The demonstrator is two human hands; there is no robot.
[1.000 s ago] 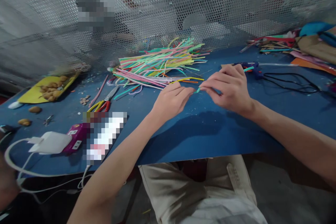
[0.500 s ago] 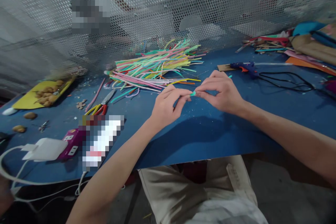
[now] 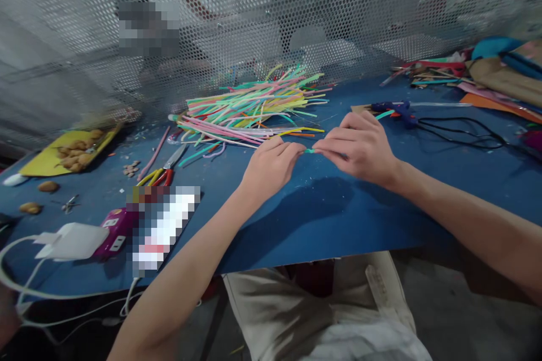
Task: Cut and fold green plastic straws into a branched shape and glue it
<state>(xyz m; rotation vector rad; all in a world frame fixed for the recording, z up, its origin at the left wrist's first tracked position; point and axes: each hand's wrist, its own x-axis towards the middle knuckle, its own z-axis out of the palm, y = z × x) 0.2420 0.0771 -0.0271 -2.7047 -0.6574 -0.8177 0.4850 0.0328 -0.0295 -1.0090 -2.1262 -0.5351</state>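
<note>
My left hand (image 3: 271, 166) and my right hand (image 3: 359, 146) meet fingertip to fingertip above the blue table (image 3: 322, 208). Between them they pinch a thin teal straw (image 3: 311, 150); only a short bit shows between the fingers, and its far end (image 3: 383, 115) sticks out behind my right hand. Just beyond the hands lies a heap of coloured straws (image 3: 249, 107) in pink, green, yellow and teal.
Scissors with red and yellow handles (image 3: 165, 169) lie left of the hands. A blue glue gun (image 3: 396, 108) with a black cable (image 3: 461, 130) sits at the right. A white charger (image 3: 70, 241), a purple power strip (image 3: 116, 231), nuts on yellow paper (image 3: 71, 149), a perforated metal screen (image 3: 271, 22).
Both hands stayed together on the teal straw, shifting slightly while the fingers worked it. My right hand has rolled so the straw's far end shows again behind it.
</note>
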